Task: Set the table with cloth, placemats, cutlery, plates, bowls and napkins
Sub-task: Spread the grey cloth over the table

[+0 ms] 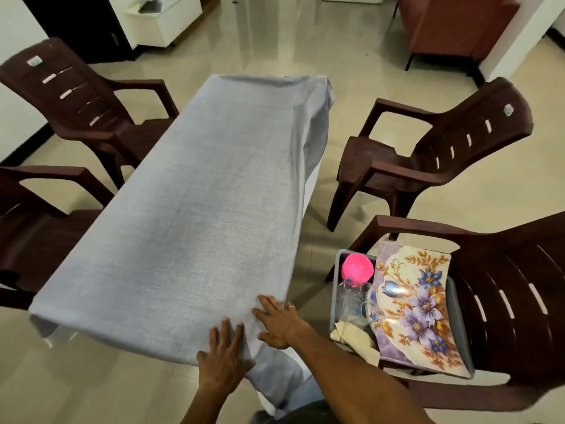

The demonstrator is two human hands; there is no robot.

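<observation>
Step in hand looks like smoothing the cloth (pixel 183 191), which is draped over the table with its top mostly flat. Both hands lie flat on the cloth at its near right corner: left hand (pixel 224 359) on the near edge, fingers straight and slightly spread, pressing down; right hand (pixel 279 322) just beside it toward the right edge, fingers splayed, palm down. Neither is pinching fabric. Overhang is uneven: at the far right corner of the cloth it bunches and hangs in folds, and at the near right corner a long flap drops below the hands, while the left side shows only a short drop. To do this well I'd sweep the palms outward from the cloth's middle toward the edges, then tug the cloth leftward to even the drop, and square the far right corner before anything goes on top. Next items wait just right of the cloth on the near chair (pixel 489 301): a grey tub (pixel 336 286) holding a floral placemat (pixel 419 304), a pink bowl (pixel 357 267) and what look like clear glassware and beige napkins; contents are partly hidden. Risk: pulling from one corner alone skews the whole sheet.
</observation>
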